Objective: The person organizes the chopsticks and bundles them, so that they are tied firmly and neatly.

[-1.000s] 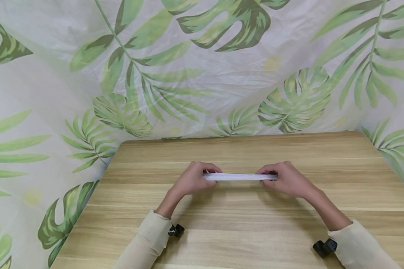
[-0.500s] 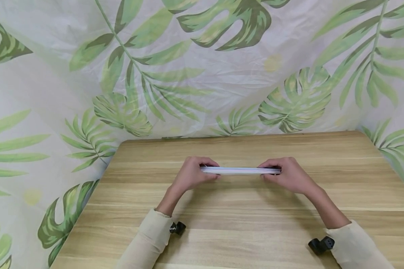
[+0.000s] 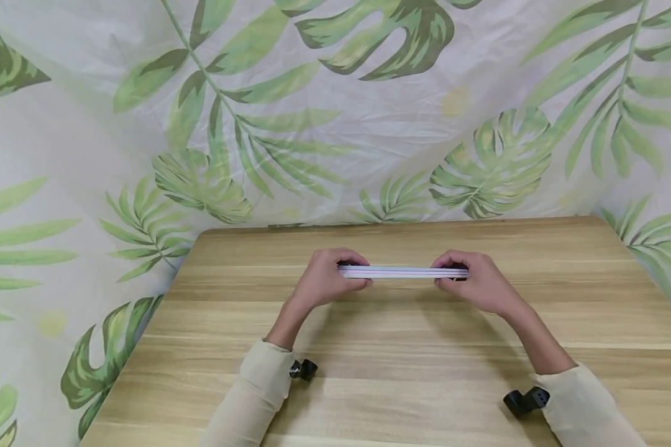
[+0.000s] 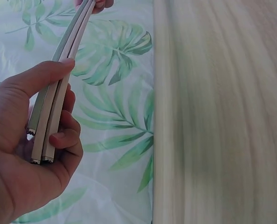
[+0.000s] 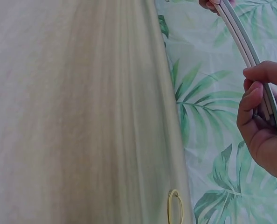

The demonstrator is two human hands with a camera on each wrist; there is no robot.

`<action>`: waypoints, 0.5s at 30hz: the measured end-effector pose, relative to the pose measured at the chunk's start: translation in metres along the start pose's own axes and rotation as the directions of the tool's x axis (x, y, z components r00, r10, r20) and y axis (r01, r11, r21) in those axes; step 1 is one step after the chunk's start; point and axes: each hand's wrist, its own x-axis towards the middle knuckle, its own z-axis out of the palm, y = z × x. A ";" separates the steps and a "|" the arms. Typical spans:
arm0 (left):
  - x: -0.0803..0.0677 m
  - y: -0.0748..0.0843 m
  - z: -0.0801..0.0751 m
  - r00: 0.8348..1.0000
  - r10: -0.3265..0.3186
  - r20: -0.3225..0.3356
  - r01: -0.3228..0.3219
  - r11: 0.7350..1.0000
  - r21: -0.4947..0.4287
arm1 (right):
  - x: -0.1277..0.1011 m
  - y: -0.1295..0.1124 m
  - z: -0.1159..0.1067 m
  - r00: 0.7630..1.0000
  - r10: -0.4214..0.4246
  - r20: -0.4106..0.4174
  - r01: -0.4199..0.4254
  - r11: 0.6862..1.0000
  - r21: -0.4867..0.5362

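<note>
Left hand (image 3: 324, 282) and right hand (image 3: 478, 285) each grip an end of a thin stack of boards (image 3: 404, 272), held above the wooden table (image 3: 402, 366).

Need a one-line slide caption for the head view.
Left hand and right hand grip opposite ends of a thin white stack above the wooden table.

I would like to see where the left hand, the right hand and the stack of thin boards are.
left hand (image 3: 323, 282), head view, back of the hand.
right hand (image 3: 478, 285), head view, back of the hand.
stack of thin boards (image 3: 402, 272), head view, middle of its near edge.
</note>
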 end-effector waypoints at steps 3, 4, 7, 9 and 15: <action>0.002 0.003 0.001 0.999 0.033 0.014 -0.033 0.999 0.015 | 0.001 -0.001 0.001 1.000 0.003 -0.002 -0.003 1.000 0.026; 0.003 0.004 0.002 0.999 0.046 0.020 -0.047 0.999 0.025 | 0.001 -0.001 0.001 1.000 0.004 -0.001 -0.004 0.999 0.037; 0.005 0.005 0.004 0.996 0.083 0.024 -0.084 0.995 0.046 | 0.002 0.000 0.004 1.000 0.006 -0.001 -0.006 0.998 0.061; 0.006 0.006 0.006 0.994 0.104 0.017 -0.105 0.993 0.053 | 0.003 0.000 0.006 1.000 0.013 -0.001 -0.013 0.997 0.071; 0.008 0.006 0.010 0.991 0.132 -0.020 -0.131 0.991 0.036 | 0.002 -0.004 0.008 0.998 0.056 0.005 -0.056 0.993 0.102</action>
